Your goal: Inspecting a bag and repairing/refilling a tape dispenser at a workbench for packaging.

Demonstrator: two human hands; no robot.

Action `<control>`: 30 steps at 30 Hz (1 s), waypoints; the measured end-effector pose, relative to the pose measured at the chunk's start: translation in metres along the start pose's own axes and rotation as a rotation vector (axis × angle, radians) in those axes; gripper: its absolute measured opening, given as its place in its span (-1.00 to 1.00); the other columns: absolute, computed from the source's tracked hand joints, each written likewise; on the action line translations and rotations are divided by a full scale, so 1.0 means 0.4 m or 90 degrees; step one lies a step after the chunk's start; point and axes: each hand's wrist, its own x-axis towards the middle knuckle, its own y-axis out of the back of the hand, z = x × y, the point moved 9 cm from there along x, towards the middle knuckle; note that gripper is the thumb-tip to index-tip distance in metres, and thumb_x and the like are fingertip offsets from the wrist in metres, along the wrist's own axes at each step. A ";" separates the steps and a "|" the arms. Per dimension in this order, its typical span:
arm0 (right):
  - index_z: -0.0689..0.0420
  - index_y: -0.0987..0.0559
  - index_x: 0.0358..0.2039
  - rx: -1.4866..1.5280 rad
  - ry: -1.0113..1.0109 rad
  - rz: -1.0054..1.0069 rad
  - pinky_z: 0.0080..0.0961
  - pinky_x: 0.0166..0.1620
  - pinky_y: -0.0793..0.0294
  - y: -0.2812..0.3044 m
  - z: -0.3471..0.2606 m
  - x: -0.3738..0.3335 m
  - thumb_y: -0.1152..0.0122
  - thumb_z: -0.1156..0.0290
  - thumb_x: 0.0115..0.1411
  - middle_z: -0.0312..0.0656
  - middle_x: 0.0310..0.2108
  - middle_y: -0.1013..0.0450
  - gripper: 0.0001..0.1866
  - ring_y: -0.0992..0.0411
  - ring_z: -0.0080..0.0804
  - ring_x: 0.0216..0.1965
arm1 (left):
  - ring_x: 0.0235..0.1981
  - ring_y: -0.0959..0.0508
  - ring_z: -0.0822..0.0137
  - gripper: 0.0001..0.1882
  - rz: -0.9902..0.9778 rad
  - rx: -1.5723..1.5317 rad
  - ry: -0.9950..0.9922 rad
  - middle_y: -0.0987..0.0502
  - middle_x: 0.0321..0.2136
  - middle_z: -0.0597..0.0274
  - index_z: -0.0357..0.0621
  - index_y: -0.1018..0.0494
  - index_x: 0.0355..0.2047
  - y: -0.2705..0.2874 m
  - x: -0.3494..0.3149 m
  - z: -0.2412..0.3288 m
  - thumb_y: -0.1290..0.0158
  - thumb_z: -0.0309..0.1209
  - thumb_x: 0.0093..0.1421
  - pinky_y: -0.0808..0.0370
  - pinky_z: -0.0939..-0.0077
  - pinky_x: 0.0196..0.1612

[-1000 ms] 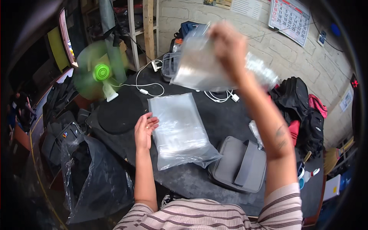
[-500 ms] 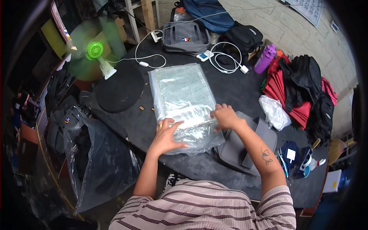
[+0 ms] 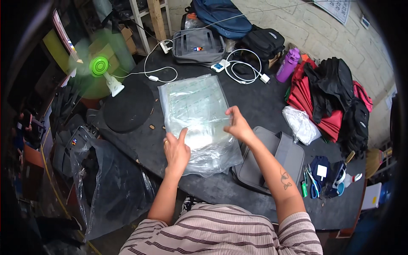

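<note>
A flat stack of clear plastic bags [image 3: 197, 102] with faint green print lies on the dark table in front of me. Its near end is loose and crinkled. At the stack's left edge rests my left hand [image 3: 176, 152], open, thumb and forefinger spread over the plastic. My right hand [image 3: 239, 126] is at the right edge, its thumb and forefinger apart and the other fingers curled. Beside my right forearm, partly covered by it, lies a grey case [image 3: 259, 163] with a strap.
A round black disc [image 3: 128, 106] and a running green fan [image 3: 100, 66] stand at the left. Farther back are a grey pouch [image 3: 199, 44], a white cable [image 3: 259, 63] and a purple bottle [image 3: 289, 64]. Scissors [image 3: 313, 185] lie at the right. A large clear bag [image 3: 114, 182] hangs by the table's left edge.
Both hands have shifted up along the stack's sides, and the fingers have spread. The crinkled near end looks flatter. The whole view has shifted slightly.
</note>
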 end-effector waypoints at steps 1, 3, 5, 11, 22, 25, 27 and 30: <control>0.15 -0.28 -0.15 -0.177 0.086 0.086 -0.39 -0.29 -0.34 0.005 0.010 -0.005 -0.22 0.65 -0.17 -0.13 -0.39 -0.28 -0.48 -0.31 -0.27 -0.33 | -0.22 -0.34 -0.21 -0.42 -0.032 0.000 0.041 -0.21 -0.20 -0.17 0.02 -0.33 0.04 -0.018 -0.012 -0.019 -0.02 -0.58 -0.07 -0.32 0.08 -0.14; 0.30 -0.34 -0.11 -0.469 -0.003 0.100 -0.16 -0.04 -0.35 -0.004 0.029 -0.020 -0.17 0.56 -0.10 0.24 -0.10 -0.23 -0.53 -0.27 0.19 -0.06 | -0.21 -0.33 -0.21 -0.40 -0.014 -0.032 0.066 -0.21 -0.19 -0.16 0.04 -0.32 0.05 -0.058 -0.033 -0.067 -0.03 -0.57 -0.08 -0.32 0.08 -0.12; 0.29 -0.35 -0.06 -0.448 -0.103 0.070 -0.16 0.01 -0.34 -0.009 0.083 -0.021 -0.18 0.41 -0.04 0.24 -0.07 -0.28 -0.50 -0.29 0.23 -0.05 | -0.19 -0.33 -0.20 -0.38 0.005 -0.062 0.095 -0.21 -0.18 -0.16 0.06 -0.30 0.07 -0.069 -0.047 -0.100 -0.04 -0.57 -0.09 -0.31 0.09 -0.09; 0.25 -0.28 -0.03 -0.111 -0.217 0.015 -0.18 -0.12 -0.44 -0.019 0.153 0.011 -0.24 0.18 0.07 0.25 -0.13 -0.36 -0.43 -0.42 0.14 -0.19 | -0.11 -0.32 -0.19 -0.22 -0.076 0.033 0.034 -0.22 -0.12 -0.19 0.13 -0.18 0.19 -0.050 -0.051 -0.050 -0.07 -0.57 -0.11 -0.33 0.12 -0.02; 0.36 -0.47 -0.34 0.354 -0.474 0.013 -0.47 -0.61 -0.50 -0.059 0.244 -0.032 -0.29 0.36 0.01 -0.12 -0.62 -0.34 -0.67 -0.37 -0.31 -0.65 | -0.13 -0.29 -0.16 -0.23 -0.070 -0.143 0.163 -0.18 -0.14 -0.20 0.17 -0.20 0.17 -0.086 -0.022 -0.109 -0.13 -0.48 -0.13 -0.33 0.15 -0.06; 0.34 -0.46 -0.35 0.224 -0.424 0.001 -0.38 -0.60 -0.52 -0.064 0.306 0.018 -0.20 0.56 0.00 -0.06 -0.55 -0.38 -0.81 -0.42 -0.25 -0.60 | -0.08 -0.23 -0.15 -0.10 -0.125 -0.051 0.109 -0.17 -0.13 -0.14 0.27 -0.19 0.18 -0.097 -0.028 -0.105 -0.29 -0.24 -0.25 -0.24 0.05 0.01; 0.33 -0.47 -0.36 0.302 -0.410 0.049 -0.38 -0.62 -0.50 -0.063 0.364 0.046 -0.16 0.60 0.00 -0.07 -0.55 -0.39 -0.85 -0.42 -0.26 -0.59 | -0.07 -0.23 -0.12 -0.10 -0.151 -0.031 0.087 -0.20 -0.15 -0.11 0.29 -0.19 0.19 -0.087 -0.029 -0.083 -0.27 -0.31 -0.25 -0.21 0.10 0.04; 0.28 -0.48 -0.36 0.273 -0.388 0.075 -0.44 -0.66 -0.38 -0.042 0.302 0.039 -0.08 0.65 0.00 -0.15 -0.61 -0.37 -0.85 -0.38 -0.35 -0.62 | -0.04 -0.21 -0.11 -0.16 -0.084 -0.029 0.085 -0.22 -0.17 -0.09 0.22 -0.23 0.18 -0.050 -0.010 -0.058 -0.17 -0.49 -0.21 -0.19 0.14 0.06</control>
